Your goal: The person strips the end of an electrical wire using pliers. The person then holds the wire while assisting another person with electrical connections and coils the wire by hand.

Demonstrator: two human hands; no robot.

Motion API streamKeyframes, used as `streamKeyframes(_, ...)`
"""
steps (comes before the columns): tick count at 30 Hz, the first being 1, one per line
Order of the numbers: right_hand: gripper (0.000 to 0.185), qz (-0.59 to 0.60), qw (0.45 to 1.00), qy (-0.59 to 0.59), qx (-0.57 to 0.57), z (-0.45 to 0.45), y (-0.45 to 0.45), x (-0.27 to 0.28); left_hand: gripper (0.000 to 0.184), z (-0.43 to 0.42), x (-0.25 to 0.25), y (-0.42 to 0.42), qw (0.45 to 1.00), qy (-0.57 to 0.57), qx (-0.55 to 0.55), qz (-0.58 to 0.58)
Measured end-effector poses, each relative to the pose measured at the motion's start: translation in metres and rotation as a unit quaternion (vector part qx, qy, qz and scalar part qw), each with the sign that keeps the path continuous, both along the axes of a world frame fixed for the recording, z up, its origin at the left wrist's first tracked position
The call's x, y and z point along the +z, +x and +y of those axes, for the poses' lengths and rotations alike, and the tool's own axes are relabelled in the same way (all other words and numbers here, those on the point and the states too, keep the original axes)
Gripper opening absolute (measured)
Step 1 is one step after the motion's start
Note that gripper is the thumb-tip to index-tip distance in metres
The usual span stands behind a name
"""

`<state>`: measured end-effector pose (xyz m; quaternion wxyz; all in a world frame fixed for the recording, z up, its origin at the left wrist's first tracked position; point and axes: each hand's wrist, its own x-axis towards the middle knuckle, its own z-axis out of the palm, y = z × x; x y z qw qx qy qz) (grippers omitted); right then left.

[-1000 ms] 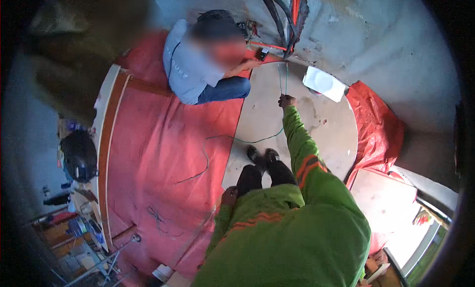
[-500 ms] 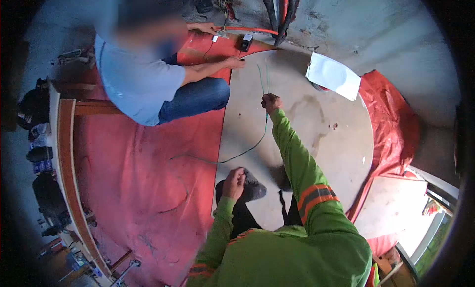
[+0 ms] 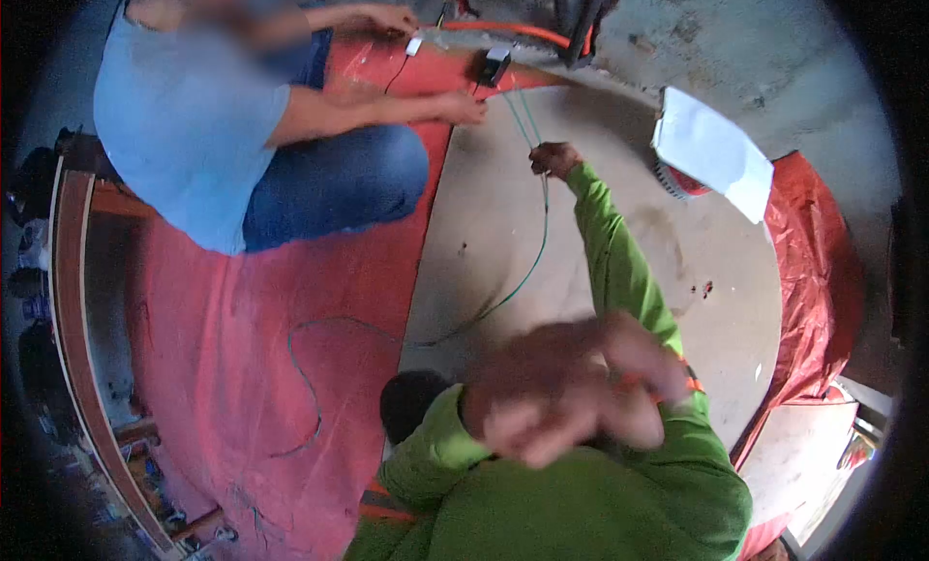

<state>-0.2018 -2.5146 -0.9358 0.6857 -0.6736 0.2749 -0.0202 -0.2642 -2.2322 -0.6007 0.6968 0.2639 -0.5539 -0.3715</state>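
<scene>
Stretched forward over the pale board (image 3: 619, 261), my right hand (image 3: 554, 159) is closed around a thin green wire (image 3: 545, 237). Two wire ends stick out beyond the fingers, close to a small black device (image 3: 494, 67). The rest of the wire curves down and trails left across the red sheet (image 3: 223, 338). My left hand (image 3: 571, 387) is raised close to the camera above my lap; it is smeared by motion, and whether anything is in it cannot be made out.
A co-worker (image 3: 184, 125) in a blue shirt crouches at the left, arms reaching towards a white plug-like piece (image 3: 413, 46) and the device. An orange tube (image 3: 503, 30) runs along the wall. A white sheet (image 3: 716, 150) covers a round object; red plastic (image 3: 808, 271) lies right.
My left hand has risen from beside my leg to near the camera. The view has shifted, and the co-worker appears larger and farther left. My right hand still grips the wire.
</scene>
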Motion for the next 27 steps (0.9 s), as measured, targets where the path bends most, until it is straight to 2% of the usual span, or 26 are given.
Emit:
streamKeyframes(2, 0.027, -0.020, 0.998, 0.045, 0.024, -0.009, 0.005, -0.033, 0.017, 0.000, 0.018, -0.027, 0.995, -0.054, -0.042, 0.074)
streamKeyframes(3, 0.026, -0.034, 0.996, 0.059, 0.055, -0.004, 0.003, -0.056, 0.017, 0.003, 0.028, -0.037, 0.996, -0.067, -0.026, 0.049)
streamKeyframes(5, 0.025, 0.059, 0.997, -0.016, 0.045, 0.011, -0.003, -0.019, 0.021, -0.004, 0.040, -0.057, 0.992, -0.092, -0.051, 0.070)
streamKeyframes(6, 0.027, 0.040, 0.998, 0.003, 0.050, 0.012, -0.003, -0.021, 0.026, -0.011, 0.042, -0.073, 0.983, -0.098, -0.090, 0.125)
streamKeyframes(8, 0.026, 0.054, 0.997, -0.015, 0.057, 0.013, -0.005, -0.018, 0.025, -0.017, 0.039, -0.087, 0.978, -0.114, -0.085, 0.150)
streamKeyframes(11, 0.026, 0.052, 0.998, -0.012, 0.046, 0.006, -0.005, -0.011, 0.024, -0.019, 0.037, -0.091, 0.976, -0.136, -0.040, 0.166)
streamKeyframes(12, 0.028, 0.024, 0.995, 0.048, 0.089, -0.007, 0.002, -0.029, 0.024, -0.019, 0.037, -0.091, 0.975, -0.141, -0.022, 0.167)
streamKeyframes(13, 0.030, 0.023, 0.998, -0.012, 0.062, -0.003, -0.003, -0.026, 0.023, -0.018, 0.036, -0.091, 0.974, -0.149, -0.003, 0.170)
streamKeyframes(15, 0.032, -0.016, 0.997, 0.003, 0.071, -0.001, -0.004, -0.022, 0.023, -0.019, 0.037, -0.091, 0.969, -0.173, 0.038, 0.172)
streamKeyframes(19, 0.034, 0.007, 0.999, -0.002, 0.050, 0.006, -0.001, -0.017, 0.022, -0.019, 0.043, -0.097, 0.941, -0.243, 0.154, 0.179)
streamKeyframes(21, 0.035, 0.009, 0.999, -0.017, 0.037, 0.009, -0.001, -0.017, 0.021, -0.016, 0.042, -0.100, 0.925, -0.274, 0.198, 0.172)
streamKeyframes(22, 0.036, -0.012, 0.997, 0.004, 0.072, 0.006, 0.001, -0.017, 0.021, -0.014, 0.042, -0.102, 0.926, -0.279, 0.198, 0.163)
streamKeyframes(25, 0.037, -0.007, 0.998, -0.009, 0.063, 0.004, 0.003, -0.023, 0.026, -0.005, 0.018, -0.101, 0.968, -0.224, 0.068, 0.095)
streamKeyframes(27, 0.034, 0.007, 0.999, 0.013, 0.050, 0.001, 0.007, -0.033, 0.027, -0.001, 0.004, -0.101, 0.986, -0.159, 0.048, 0.004)
